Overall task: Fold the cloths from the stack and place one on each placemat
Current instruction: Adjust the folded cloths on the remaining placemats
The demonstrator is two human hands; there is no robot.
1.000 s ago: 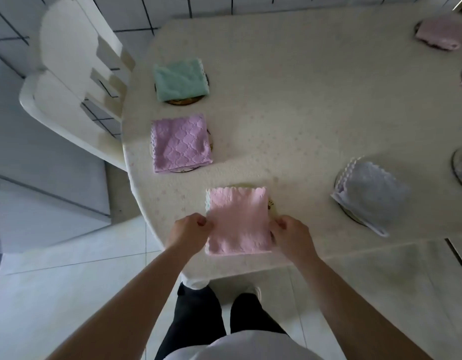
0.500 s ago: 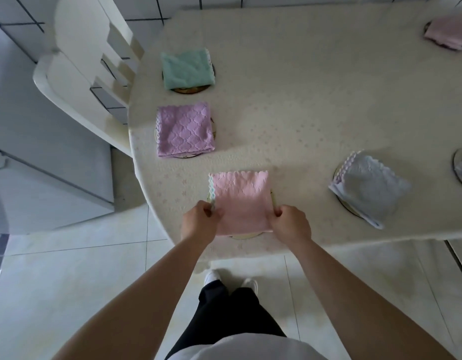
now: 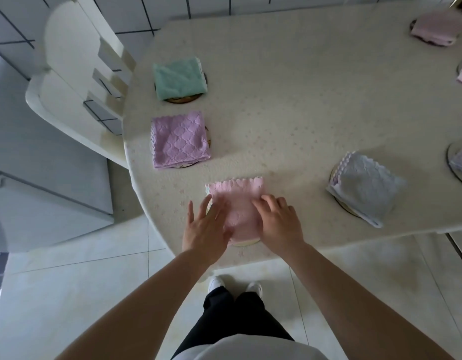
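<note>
A folded pink cloth [image 3: 237, 203] lies on a round placemat [image 3: 244, 242] at the near edge of the tabletop [image 3: 289, 113]. The left hand [image 3: 206, 227] rests flat on its left side, fingers straight and spread. The right hand [image 3: 278, 222] presses its right side with loosely bent fingers, gripping nothing. Purple [image 3: 179, 140] and green [image 3: 179, 77] folded cloths sit along the left edge, a grey cloth [image 3: 367, 185] near the front right.
</note>
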